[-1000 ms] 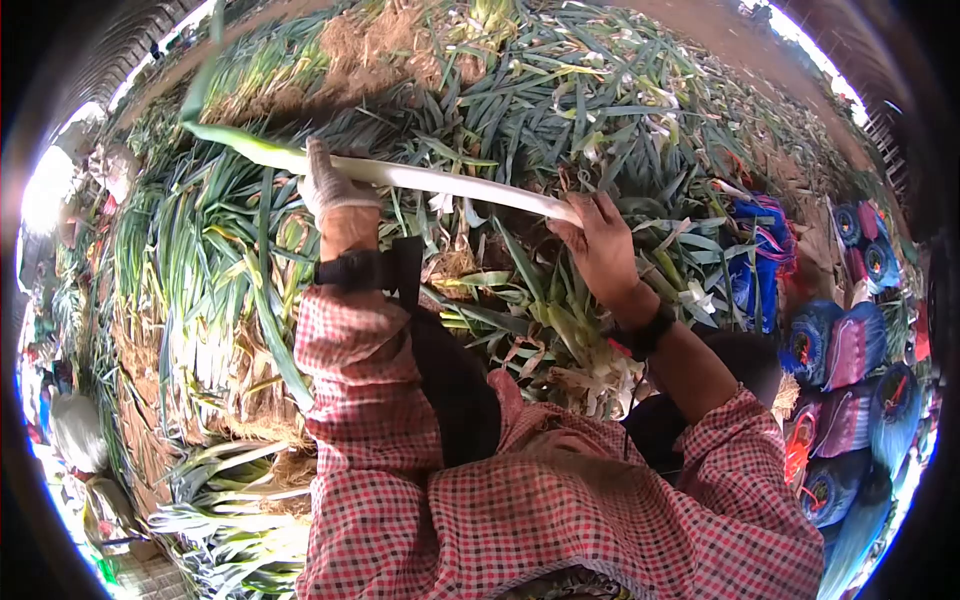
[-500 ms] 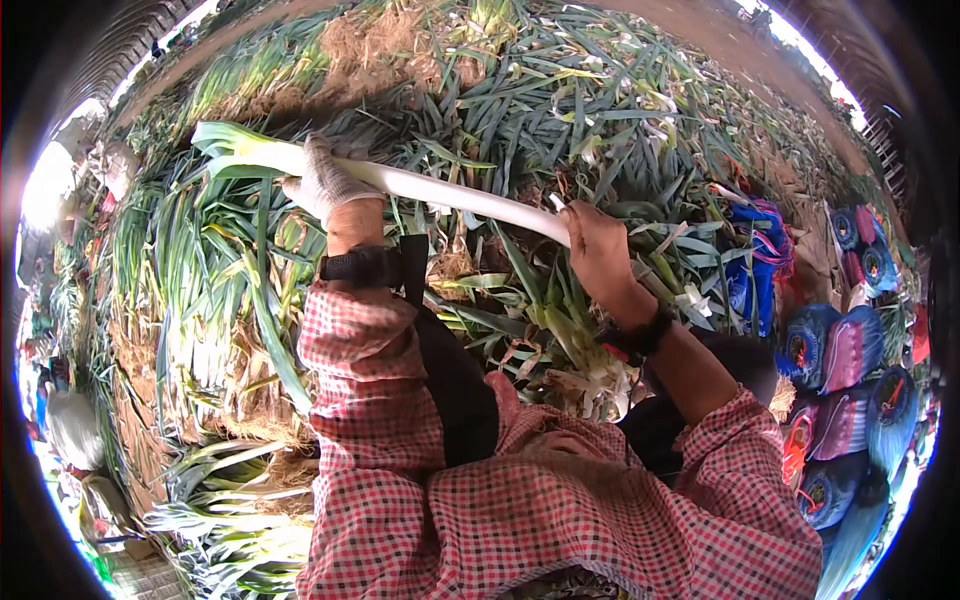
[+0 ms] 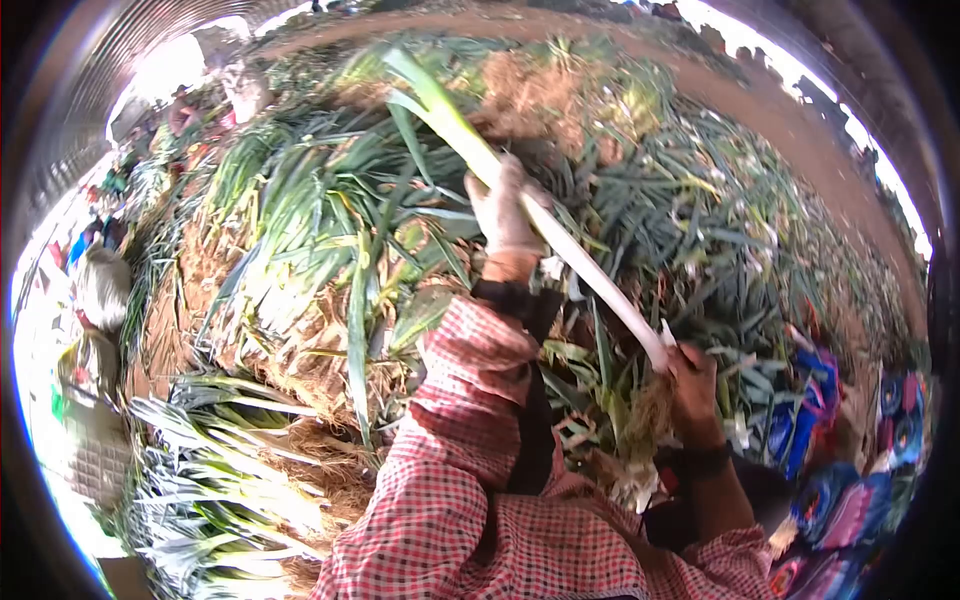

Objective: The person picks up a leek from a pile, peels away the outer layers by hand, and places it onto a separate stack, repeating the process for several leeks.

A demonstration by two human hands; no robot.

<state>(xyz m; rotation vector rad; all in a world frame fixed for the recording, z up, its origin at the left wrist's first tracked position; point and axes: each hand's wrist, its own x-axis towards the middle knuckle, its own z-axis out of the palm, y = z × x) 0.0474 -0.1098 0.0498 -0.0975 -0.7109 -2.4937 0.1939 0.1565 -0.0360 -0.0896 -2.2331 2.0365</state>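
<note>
A long leek (image 3: 608, 285) with a white shaft and green top slants across the view, its leaves up and to the left. My left hand (image 3: 503, 205), in a pale glove, is wrapped round it where the white turns green. At the lower root end, my bare right hand (image 3: 692, 385) is closed with its fingertips against the shaft. A small pale sliver (image 3: 667, 333) sticks up beside those fingers; I cannot tell whether it is a blade or a strip of skin. Brown roots (image 3: 645, 415) hang just below. Cut green leaves (image 3: 660, 230) lie heaped beyond both hands.
Leeks with roots (image 3: 290, 290) lie piled on the left, with another bundle (image 3: 230, 480) at lower left. Blue plastic material (image 3: 805, 415) and coils of blue and pink twine (image 3: 840, 510) stand at right. A person (image 3: 182, 110) is far off at upper left.
The view has swung left. The leek has tipped steeper, its leafy end now higher and its root end lower. Both hands stay on it, and roots now show by my right hand.
</note>
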